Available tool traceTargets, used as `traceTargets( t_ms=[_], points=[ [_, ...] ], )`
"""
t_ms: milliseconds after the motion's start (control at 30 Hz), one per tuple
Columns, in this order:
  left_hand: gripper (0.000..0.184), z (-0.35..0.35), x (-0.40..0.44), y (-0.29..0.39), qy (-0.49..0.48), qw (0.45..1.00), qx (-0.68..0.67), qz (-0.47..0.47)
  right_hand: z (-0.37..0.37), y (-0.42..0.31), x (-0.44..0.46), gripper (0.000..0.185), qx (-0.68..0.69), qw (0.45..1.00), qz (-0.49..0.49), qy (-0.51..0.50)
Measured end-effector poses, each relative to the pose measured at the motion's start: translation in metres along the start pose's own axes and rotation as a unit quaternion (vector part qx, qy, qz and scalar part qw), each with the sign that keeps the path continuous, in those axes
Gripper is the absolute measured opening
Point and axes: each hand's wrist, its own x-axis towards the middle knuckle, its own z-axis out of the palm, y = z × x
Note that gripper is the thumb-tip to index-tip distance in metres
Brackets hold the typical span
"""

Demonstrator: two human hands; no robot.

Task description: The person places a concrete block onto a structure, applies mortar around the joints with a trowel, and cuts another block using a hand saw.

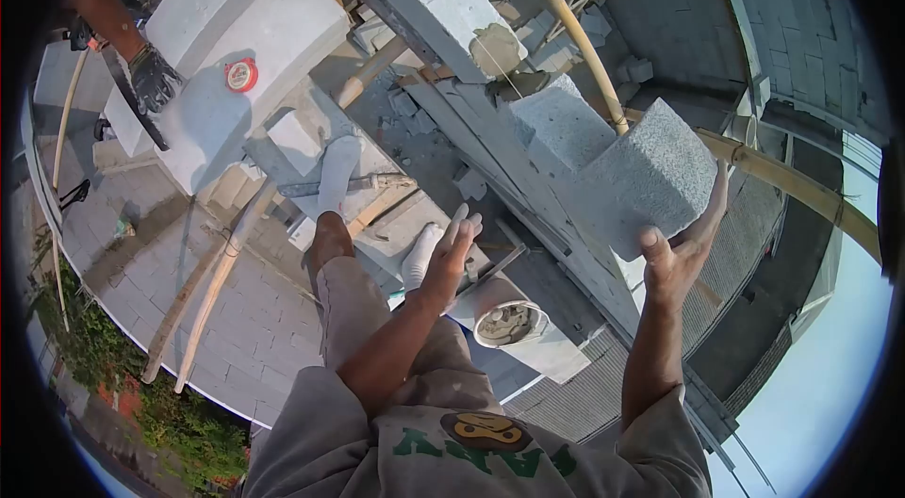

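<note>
My right hand [674, 262] has its palm and fingers around the near end of a rough grey lightweight concrete block [650, 182], with the thumb at its lower edge. The block sits at the top of a narrow wall [509, 173], beside another pale block [561, 126]; whether it bears fully on the wall is hidden. My left hand [452, 258] hangs open, fingers stretched and nothing in them, above the planks near my feet. Just below it stands a bucket [497, 289] with grey mortar inside.
At the upper left a co-worker's black-gloved hand [156, 79] holds a saw [132, 97] by large white blocks [273, 22]. A red tape measure [241, 75] lies on them. Bamboo poles [566, 13] cross the upper right. A deep gap with rubble [405, 112] runs beside the planks.
</note>
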Motion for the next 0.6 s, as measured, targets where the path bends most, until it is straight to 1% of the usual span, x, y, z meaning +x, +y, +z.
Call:
traceTargets(
  t_ms=[33, 67, 100, 133, 167, 233, 267, 333, 400, 500, 600],
  points=[
    [0.073, -0.018, 0.017, -0.004, 0.075, 0.997, 0.007, -0.017, 0.010, -0.004, 0.028, 0.137, -0.018, 0.999, -0.027, 0.005],
    [0.075, -0.034, 0.029, -0.003, 0.132, 0.991, 0.010, -0.030, 0.018, -0.003, 0.054, 0.134, -0.064, 0.996, -0.065, -0.001],
    [0.077, -0.055, 0.042, -0.007, 0.132, 0.991, 0.020, -0.006, 0.027, 0.001, 0.079, 0.132, -0.111, 0.989, -0.101, -0.009],
    [0.079, -0.060, 0.047, 0.006, 0.157, 0.988, 0.003, -0.005, 0.037, 0.007, 0.103, 0.129, -0.178, 0.975, -0.126, -0.027],
    [0.082, -0.078, 0.059, 0.004, 0.139, 0.990, 0.008, -0.003, 0.050, 0.013, 0.125, 0.126, -0.243, 0.957, -0.151, -0.045],
    [0.086, -0.097, 0.082, 0.003, 0.137, 0.990, -0.028, 0.035, 0.075, 0.027, 0.158, 0.122, -0.273, 0.940, -0.180, -0.096],
    [0.088, -0.103, 0.090, 0.005, 0.147, 0.988, -0.033, 0.037, 0.088, 0.027, 0.166, 0.118, -0.287, 0.936, -0.165, -0.121],
    [0.090, -0.104, 0.099, 0.022, 0.163, 0.985, -0.042, 0.041, 0.105, 0.030, 0.177, 0.115, -0.318, 0.917, -0.180, -0.158],
    [0.091, -0.099, 0.109, 0.030, 0.160, 0.984, -0.065, 0.050, 0.120, 0.036, 0.182, 0.111, -0.358, 0.897, -0.187, -0.181],
    [0.094, -0.084, 0.124, 0.027, 0.135, 0.986, -0.074, 0.057, 0.134, 0.043, 0.180, 0.109, -0.347, 0.898, -0.172, -0.209],
    [0.096, -0.065, 0.142, 0.022, 0.103, 0.990, -0.086, 0.051, 0.145, 0.054, 0.179, 0.110, -0.346, 0.891, -0.196, -0.220]
  ],
)
